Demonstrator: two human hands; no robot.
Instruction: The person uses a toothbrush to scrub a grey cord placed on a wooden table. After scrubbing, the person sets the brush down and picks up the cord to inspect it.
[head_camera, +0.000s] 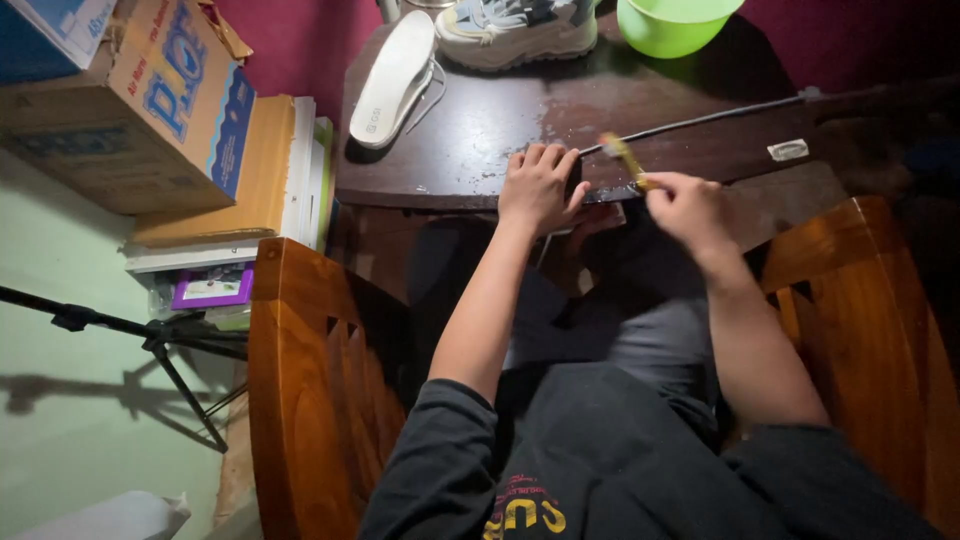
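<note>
Holding tight, our right hand (690, 205) is closed around one small yellow brush (625, 160), and its bristle end sticks out over the dark table (470, 140). Our left hand (538, 185) lies with its fingers spread on top of one dark thing (600, 195) at the table's edge, pressing it down. We cannot tell what that dark thing is, as most of it is hidden under the hand. The brush tip is just beside our left fingers.

On the table we count one white insole (395, 75), one grey and white shoe (515, 30) and one green bowl (672, 22), all at the far side. One thin black cable (700, 120) runs across the wood.

We see two wooden chair arms (320, 380), one on each side of us. To our left are one big cardboard box (140, 100), one stack of books (285, 170) and one black tripod (150, 335).
</note>
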